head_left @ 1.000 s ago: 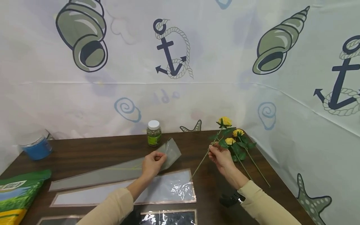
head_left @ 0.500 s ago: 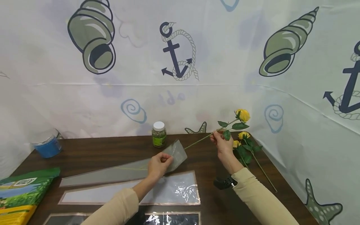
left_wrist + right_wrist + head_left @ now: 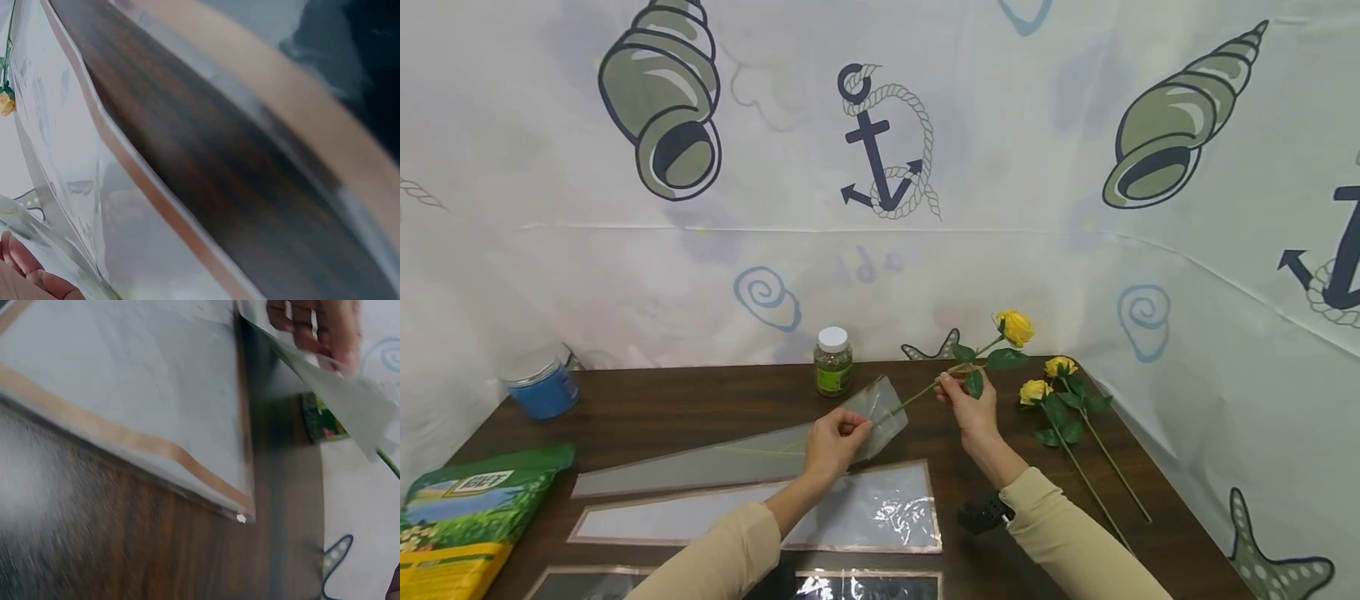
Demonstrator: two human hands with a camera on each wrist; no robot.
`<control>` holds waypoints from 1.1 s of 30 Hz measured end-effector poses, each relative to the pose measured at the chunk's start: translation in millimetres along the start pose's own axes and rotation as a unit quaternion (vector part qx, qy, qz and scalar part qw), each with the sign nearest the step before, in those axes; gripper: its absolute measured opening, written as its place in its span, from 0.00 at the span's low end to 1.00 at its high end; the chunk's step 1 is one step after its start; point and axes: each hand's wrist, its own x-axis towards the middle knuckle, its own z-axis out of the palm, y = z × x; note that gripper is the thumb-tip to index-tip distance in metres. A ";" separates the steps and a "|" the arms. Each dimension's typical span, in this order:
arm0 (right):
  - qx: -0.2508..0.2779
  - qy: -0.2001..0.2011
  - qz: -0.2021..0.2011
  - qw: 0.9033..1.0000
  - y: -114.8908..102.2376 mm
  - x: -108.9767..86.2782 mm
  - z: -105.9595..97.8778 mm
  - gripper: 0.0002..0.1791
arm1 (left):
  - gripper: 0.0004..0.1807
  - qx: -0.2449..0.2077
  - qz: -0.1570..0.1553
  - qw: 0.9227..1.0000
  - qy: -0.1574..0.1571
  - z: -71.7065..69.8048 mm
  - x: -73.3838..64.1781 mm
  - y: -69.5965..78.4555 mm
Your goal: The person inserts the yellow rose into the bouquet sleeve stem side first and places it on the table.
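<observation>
Just below the left hand [image 3: 833, 446] lies a white, tapering plastic sleeve with a copper-coloured border [image 3: 865, 518]. The left hand itself pinches the rim of a second, grey translucent tapering sleeve [image 3: 715, 468], whose wide mouth opens just right of its fingertips and whose narrow end points away to its left. Farther right, the right hand [image 3: 976, 410] pinches the stem of a yellow rose with green leaves [image 3: 1015, 327]. The stem slants down and left from those fingers into the mouth, roughly along the sleeve's long axis; the bloom sits up and right of them. The left hand is nearer the mouth; how deep the stem reaches is unclear. Beyond the right hand, to its right, lie two more yellow roses [image 3: 1035, 392].

Against half a second ago, the right hand and bloom are closer to the left hand, with less bare stem between.
</observation>
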 end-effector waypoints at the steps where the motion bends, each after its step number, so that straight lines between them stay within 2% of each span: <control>1: -0.006 -0.002 -0.002 1.000 1.5 -1.5 2.2 0.15 | 0.05 -0.001 -0.003 1.000 0.001 0.4 0.1 0.3; 10: -0.058 -0.004 0.001 0.998 17.4 -12.2 21.8 0.16 | 0.05 -0.006 -0.002 1.000 0.010 0.5 2.5 2.2; 16: -0.100 -0.045 -0.017 0.994 23.1 -19.1 30.0 0.17 | 0.04 -0.040 0.021 0.999 0.019 5.6 2.9 4.6; 20: -0.128 -0.066 -0.032 0.989 23.8 -21.0 27.0 0.22 | 0.05 -0.061 0.034 0.997 0.014 8.1 2.5 3.9; 24: -0.113 -0.064 -0.014 0.991 21.9 -19.7 23.2 0.22 | 0.04 -0.059 0.033 0.998 0.020 5.6 -0.2 -0.3; 28: -0.071 -0.051 0.013 0.996 19.5 -17.0 18.9 0.20 | 0.04 -0.048 0.038 0.998 0.025 3.3 -3.9 -4.0; 33: -0.038 -0.031 -0.008 0.999 11.7 -12.8 16.7 0.17 | 0.04 -0.047 0.044 0.998 0.014 2.5 -2.6 -2.2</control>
